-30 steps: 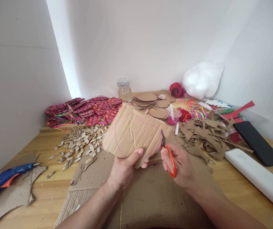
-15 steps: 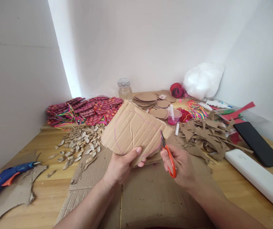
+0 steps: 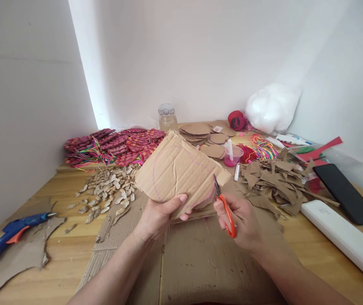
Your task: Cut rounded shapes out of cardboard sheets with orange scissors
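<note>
A piece of corrugated cardboard (image 3: 178,169) with a rounded outline drawn in pink is raised above the work surface. My left hand (image 3: 164,214) grips its lower edge, thumb on top and fingers underneath. Orange-handled scissors (image 3: 227,214) are in my right hand (image 3: 240,220), whose fingers wrap round the handles. The blades lie at the right side of the cardboard, on the pink line, and part of them is hidden by it. Below the line, the cardboard's lower right edge is cut to a curve.
A large cardboard sheet (image 3: 216,262) covers the table's middle. Peanut shells (image 3: 105,190) and a blue glue gun (image 3: 13,237) lie left. Cardboard scraps (image 3: 273,182), a phone (image 3: 346,192) and a long white device (image 3: 343,241) are right. Cardboard rounds (image 3: 196,129) and a jar (image 3: 168,118) stand behind.
The view has shifted slightly, so the surroundings sit a little further right. Both hands keep their grips, and the scissors stay at nearly the same spot on the cardboard.
</note>
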`<state>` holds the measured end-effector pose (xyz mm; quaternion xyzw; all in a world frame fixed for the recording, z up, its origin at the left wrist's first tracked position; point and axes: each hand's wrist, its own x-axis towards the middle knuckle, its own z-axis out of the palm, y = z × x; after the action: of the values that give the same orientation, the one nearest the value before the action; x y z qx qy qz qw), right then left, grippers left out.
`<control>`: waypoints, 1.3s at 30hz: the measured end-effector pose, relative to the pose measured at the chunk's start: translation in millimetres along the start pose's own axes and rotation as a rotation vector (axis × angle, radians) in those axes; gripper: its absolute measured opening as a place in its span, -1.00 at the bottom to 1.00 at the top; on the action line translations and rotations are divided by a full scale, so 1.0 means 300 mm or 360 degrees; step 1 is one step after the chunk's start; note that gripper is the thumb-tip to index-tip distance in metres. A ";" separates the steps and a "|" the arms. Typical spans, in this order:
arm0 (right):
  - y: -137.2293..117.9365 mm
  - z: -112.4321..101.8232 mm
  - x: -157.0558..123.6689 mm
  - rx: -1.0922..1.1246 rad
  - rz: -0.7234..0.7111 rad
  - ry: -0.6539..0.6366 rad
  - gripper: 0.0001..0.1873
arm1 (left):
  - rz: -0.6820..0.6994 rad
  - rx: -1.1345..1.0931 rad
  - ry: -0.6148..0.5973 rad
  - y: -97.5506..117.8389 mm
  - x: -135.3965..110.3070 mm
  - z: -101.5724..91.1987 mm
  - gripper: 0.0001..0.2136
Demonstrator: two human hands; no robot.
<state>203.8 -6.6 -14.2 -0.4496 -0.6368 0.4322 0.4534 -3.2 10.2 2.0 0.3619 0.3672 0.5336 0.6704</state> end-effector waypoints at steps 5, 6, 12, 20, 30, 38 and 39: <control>-0.027 -0.004 0.006 0.0038 -0.0021 -0.0013 -0.42 | -0.0070 0.0012 -0.0006 -0.008 -0.006 -0.001 -0.68; -0.032 -0.006 0.007 0.0055 -0.0008 -0.0027 -0.41 | -0.0082 0.0023 -0.0010 -0.011 -0.007 -0.002 -0.69; -0.030 -0.006 0.007 0.0110 0.0061 -0.0035 -0.40 | -0.0092 0.0036 -0.0004 -0.017 -0.004 -0.008 -0.68; -0.018 0.006 -0.007 0.0075 0.0070 -0.0007 -0.42 | -0.0094 0.0020 0.0061 0.008 -0.008 0.009 -0.61; -0.015 0.014 -0.010 0.0036 0.0058 0.0060 -0.45 | -0.0054 0.0004 -0.0017 -0.021 -0.010 0.004 -0.66; -0.005 0.006 -0.014 -0.0027 0.0074 0.0019 -0.47 | -0.0092 0.0026 0.0025 0.013 -0.007 0.009 -0.65; -0.006 0.005 -0.013 -0.0046 0.0066 0.0022 -0.47 | -0.0101 0.0031 0.0018 0.016 -0.006 0.009 -0.65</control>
<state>202.8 -11.0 -13.6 -0.4722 -0.6303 0.4292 0.4422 -3.4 9.0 7.7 0.3535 0.3874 0.5105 0.6814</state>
